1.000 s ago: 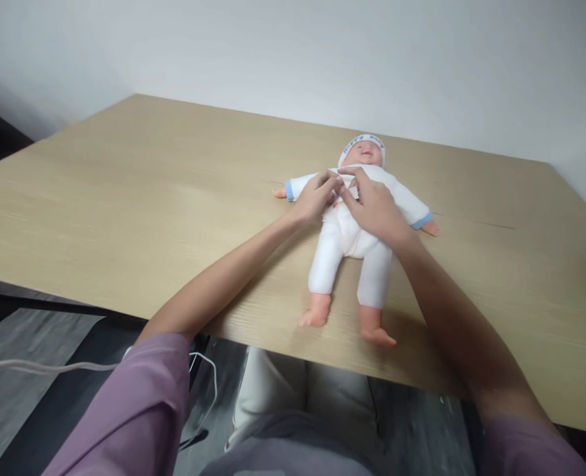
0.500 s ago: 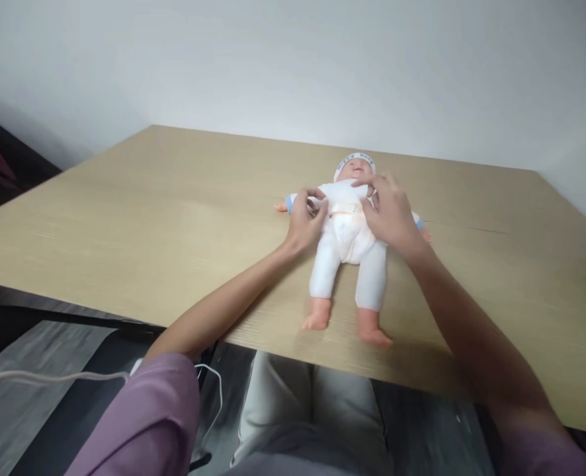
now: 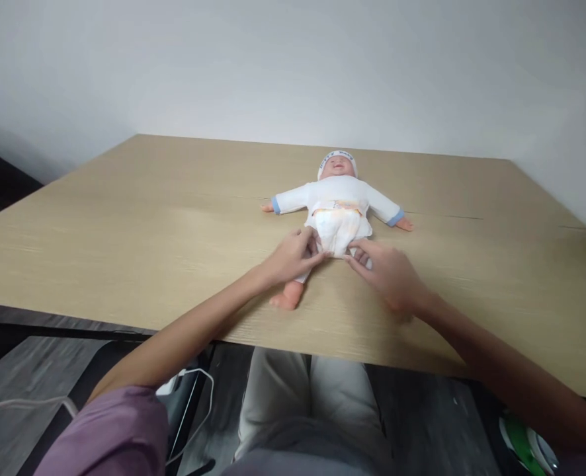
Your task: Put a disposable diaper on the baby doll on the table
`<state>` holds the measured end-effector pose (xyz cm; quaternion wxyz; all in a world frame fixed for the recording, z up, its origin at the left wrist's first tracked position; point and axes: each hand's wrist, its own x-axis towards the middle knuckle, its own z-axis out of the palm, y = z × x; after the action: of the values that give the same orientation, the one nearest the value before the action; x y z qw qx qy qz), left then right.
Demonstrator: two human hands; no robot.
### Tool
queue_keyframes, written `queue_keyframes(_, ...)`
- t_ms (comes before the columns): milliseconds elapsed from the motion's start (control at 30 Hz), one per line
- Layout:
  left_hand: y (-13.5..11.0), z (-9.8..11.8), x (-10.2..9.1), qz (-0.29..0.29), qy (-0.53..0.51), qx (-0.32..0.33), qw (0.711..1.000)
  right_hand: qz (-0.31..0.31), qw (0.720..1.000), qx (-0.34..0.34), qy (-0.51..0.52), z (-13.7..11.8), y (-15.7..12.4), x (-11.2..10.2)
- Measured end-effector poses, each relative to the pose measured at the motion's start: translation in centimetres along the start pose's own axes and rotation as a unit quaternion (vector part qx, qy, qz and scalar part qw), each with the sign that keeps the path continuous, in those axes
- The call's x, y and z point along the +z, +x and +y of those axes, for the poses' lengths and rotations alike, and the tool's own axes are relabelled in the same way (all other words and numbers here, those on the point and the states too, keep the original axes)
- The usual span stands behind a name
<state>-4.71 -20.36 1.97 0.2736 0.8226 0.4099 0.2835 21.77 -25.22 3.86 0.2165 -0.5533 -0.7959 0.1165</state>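
A baby doll (image 3: 337,201) in a white suit with blue cuffs and a white cap lies on its back on the wooden table (image 3: 124,225), arms spread wide. A white diaper shows at its waist. My left hand (image 3: 293,254) grips the doll's left-side leg at the thigh, fingers curled round the white trouser leg. My right hand (image 3: 387,274) covers the other leg, fingers closed on the fabric near the hip. One bare foot sticks out below my left hand.
A grey-white wall stands behind the table. Below the near table edge are my lap in light trousers, a white cable (image 3: 20,403) on the grey floor at left, and a green and white object (image 3: 526,449) at bottom right.
Both hands moved down from the doll's chest to its legs. The shirt now lies pulled down over the chest, the doll's arms are uncovered, and the diaper shows.
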Motion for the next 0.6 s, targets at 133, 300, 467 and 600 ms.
queue_keyframes(133, 0.8, 0.1, 0.7, 0.028, 0.033, -0.03, 0.999, 0.036, 0.998, -0.013, -0.042, -1.1, 0.2, 1.7)
queue_keyframes(300, 0.3, -0.3, 0.9, 0.046, 0.026, 0.021, 0.998, 0.068, 0.995, -0.04, -0.066, -1.3, -0.7, 3.6)
queue_keyframes(467, 0.0, -0.5, 1.0, 0.076, 0.001, 0.06, 0.995, 0.092, 0.993, -0.054, -0.047, -1.2, -1.1, 3.8)
queue_keyframes(600, 0.1, -0.4, 1.0, 0.073, 0.011, 0.071, 0.995, 0.084, 0.995, -0.049, -0.015, -1.3, -0.9, 3.8)
